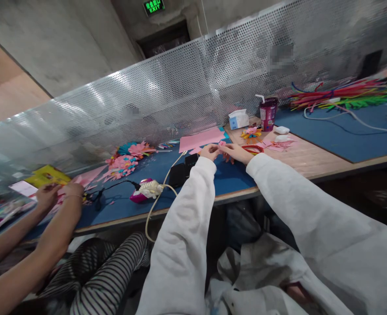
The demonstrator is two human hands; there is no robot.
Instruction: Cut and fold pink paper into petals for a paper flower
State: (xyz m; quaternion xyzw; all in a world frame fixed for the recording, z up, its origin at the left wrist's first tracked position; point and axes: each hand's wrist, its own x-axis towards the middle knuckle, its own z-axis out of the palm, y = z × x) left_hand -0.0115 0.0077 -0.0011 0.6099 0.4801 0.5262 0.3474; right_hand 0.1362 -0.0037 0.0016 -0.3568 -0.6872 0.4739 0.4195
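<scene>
I am pinching a pink paper piece [221, 144] between the fingertips of both hands, and it is sitting just above the blue mat [232, 177], at the mat's far edge where the wooden tabletop [306, 157] begins. My left hand [209, 152] is closing on it from the left and my right hand [236, 152] from the right, so the fingers of the two hands are almost meeting over it. It is too small for me to make out its shape. Red scissors [252, 149] are lying just beside my right hand, among pink paper scraps [278, 145]. A pink paper sheet [201, 140] is lying just beyond my hands. Further back a paper flower [250, 133], a tissue box [238, 119] and a purple drink cup [268, 113] with a straw are standing near the perforated metal screen [180, 92]. To my left a cream cable [162, 188] is running across the mat past a pink and white tool [146, 190], with finished paper flowers [125, 162] behind it. At the far left, another person's hands [60, 193] are working on pink paper.
</scene>
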